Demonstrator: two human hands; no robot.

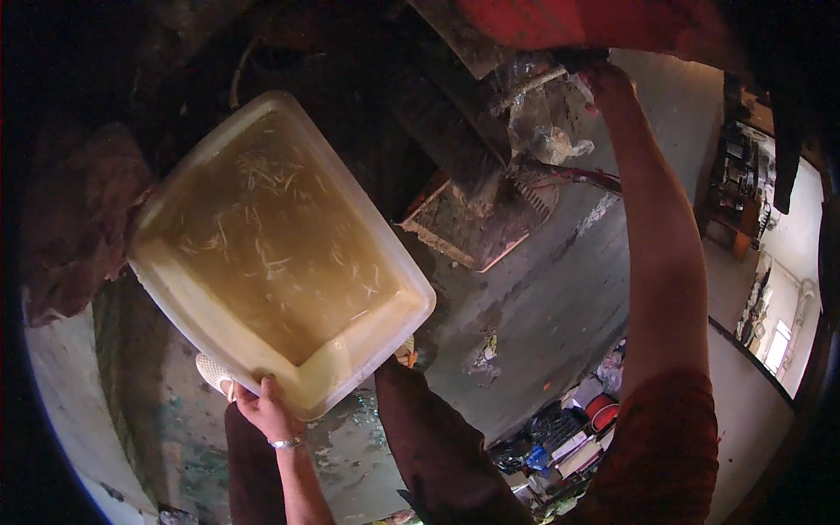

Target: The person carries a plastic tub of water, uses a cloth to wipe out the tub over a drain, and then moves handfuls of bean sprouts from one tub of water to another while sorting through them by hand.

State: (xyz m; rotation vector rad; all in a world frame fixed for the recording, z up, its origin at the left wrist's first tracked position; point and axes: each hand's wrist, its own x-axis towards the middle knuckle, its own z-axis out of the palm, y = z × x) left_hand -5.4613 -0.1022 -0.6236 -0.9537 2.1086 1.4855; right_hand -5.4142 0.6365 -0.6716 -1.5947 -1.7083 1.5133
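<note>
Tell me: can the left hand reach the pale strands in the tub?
Probably not while the left hand holds the tub near a corner, though its open top leaves the strands accessible.

The tub (398, 258) looks like pale plastic, smooth with a soft sheen along its rim; its brownish inside carries thin whitish slivers whose material is unclear. Crinkled, glossy clear film (531, 118) looks like plastic. The dustpan-like tray (503, 236) is rough and grimy. Smooth grey floor (455, 319) has worn, flaking patches. The wristband (285, 443) shines like metal; the trousers (429, 437) and sleeve (669, 437) are matt cloth, the shoe (213, 374) textured like mesh.
</note>
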